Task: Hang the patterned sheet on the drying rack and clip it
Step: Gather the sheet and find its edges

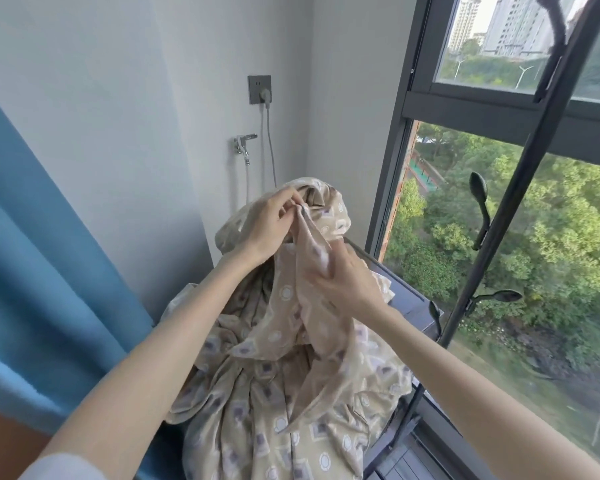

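At your far left hangs a blue curtain point(32, 254), cut off by the frame edge. On the wall beyond it a grey socket point(260, 90) holds a plug, with a metal tap point(243, 147) just below. Your left hand point(267, 226) is raised and pinches a fold of the patterned sheet point(264, 393) at its top, beside a small dark spot too small to make out. The sheet lies heaped in front of you, not on the rack. Your right hand point(350, 282), just below the left, curls its fingers round a bunched strip of the cloth. The heap hides most of a dark grey unit point(409, 303); whether that is a container you cannot tell. The black drying rack point(510, 216) stands at your right against the window point(568, 237).
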The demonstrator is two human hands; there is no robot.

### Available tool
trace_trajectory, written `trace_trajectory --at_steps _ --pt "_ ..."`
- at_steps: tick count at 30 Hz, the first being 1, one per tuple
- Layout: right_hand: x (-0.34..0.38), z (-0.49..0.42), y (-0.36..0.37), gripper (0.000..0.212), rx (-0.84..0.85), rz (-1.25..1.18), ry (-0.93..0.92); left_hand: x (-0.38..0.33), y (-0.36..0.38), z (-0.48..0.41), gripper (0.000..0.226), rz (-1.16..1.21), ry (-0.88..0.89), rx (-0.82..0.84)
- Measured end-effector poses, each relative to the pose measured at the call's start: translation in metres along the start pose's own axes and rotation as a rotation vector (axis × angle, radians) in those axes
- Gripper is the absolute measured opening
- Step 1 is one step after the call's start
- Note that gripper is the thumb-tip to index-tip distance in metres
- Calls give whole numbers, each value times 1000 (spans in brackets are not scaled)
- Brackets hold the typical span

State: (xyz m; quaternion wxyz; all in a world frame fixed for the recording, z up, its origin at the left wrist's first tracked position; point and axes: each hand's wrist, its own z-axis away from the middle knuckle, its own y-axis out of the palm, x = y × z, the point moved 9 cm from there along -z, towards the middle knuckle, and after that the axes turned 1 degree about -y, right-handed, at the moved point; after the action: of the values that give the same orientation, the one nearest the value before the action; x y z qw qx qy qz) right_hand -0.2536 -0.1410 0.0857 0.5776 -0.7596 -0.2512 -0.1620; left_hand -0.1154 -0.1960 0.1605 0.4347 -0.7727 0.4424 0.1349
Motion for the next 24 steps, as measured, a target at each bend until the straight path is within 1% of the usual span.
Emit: trace_trajectory --at_steps 1,2,3,4,6,7,8,10,12,14,15,16,17,19,20,21,24 --pt "-1 -2 -2 15 -16 20 1 2 2 1 13 -1 10 13" --pt "-5 -2 -8 6 -61 -4 11 6 2 1 12 -5 13 7" --pt "-8 -1 -19 7 -133 -53 13 11 1 2 11 -11 14 -8" --pt "-10 2 -34 14 -227 -107 1 15 2 4 10 -28 25 -9" --pt "-3 8 -65 23 -397 -164 -72 19 17 8 10 -71 85 74" --pt "1 10 -76 25 -438 -187 -94 20 30 11 10 -66 96 144" --pt "4 13 -83 25 -458 -208 -103 23 43 14 10 -38 66 206" --pt "4 19 -91 23 -490 -255 -103 36 63 17 15 -4 -30 257" --pt "-3 28 -100 24 -543 -307 -87 56 81 24 22 -75 -112 290" --pt "-14 36 -110 29 -606 -352 -59 80 96 34 17 -155 -177 318" --pt "-19 39 -115 30 -635 -371 -49 91 99 38 13 -174 -220 304" --pt "-24 42 -119 30 -661 -380 -42 99 101 42 14 -182 -272 314" --pt "-27 44 -121 30 -676 -380 -37 105 107 45 19 -183 -291 359" --pt "-31 46 -122 27 -678 -378 -34 103 127 55 39 -187 -235 585" --pt "-32 47 -122 26 -677 -380 -34 102 136 58 48 -187 -209 646" --pt "-32 48 -122 26 -683 -388 -35 107 141 59 54 -186 -215 641" --pt "-30 52 -125 31 -738 -409 -57 110 137 55 64 -145 -286 443"
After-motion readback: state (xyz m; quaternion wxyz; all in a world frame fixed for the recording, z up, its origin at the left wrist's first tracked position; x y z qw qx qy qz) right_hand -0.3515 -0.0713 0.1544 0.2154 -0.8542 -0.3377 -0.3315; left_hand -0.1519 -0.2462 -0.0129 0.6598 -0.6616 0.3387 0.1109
